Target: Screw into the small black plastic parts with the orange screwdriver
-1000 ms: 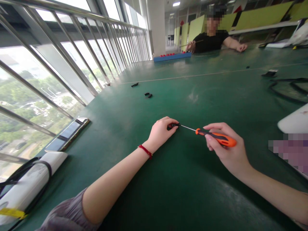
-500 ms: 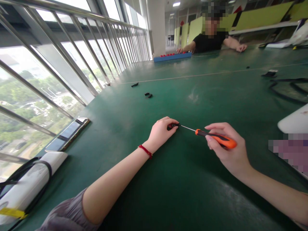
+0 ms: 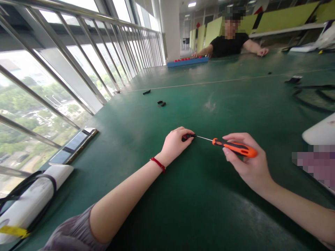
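Observation:
My left hand [image 3: 176, 142], with a red band at the wrist, is closed on a small black part [image 3: 187, 137] against the table. Fingers cover much of that part, so its exact kind does not show. In my right hand [image 3: 247, 158] is a screwdriver [image 3: 235, 147] with an orange and black handle, held between thumb and fingers. Its thin metal shaft points left, and the tip meets the right end of the black part.
Small black pieces [image 3: 161, 103] lie farther up the green table [image 3: 136, 139]. At left are a phone-like slab [image 3: 73, 146] and a white device with black cable [image 3: 34, 198]. A person [image 3: 230, 45] sits opposite, near a blue tray [image 3: 187, 62]. Cables [image 3: 311, 99] lie right.
The screwdriver's handle has turned about its axis in my right hand, showing more orange on top. My left hand and the black part stay in place.

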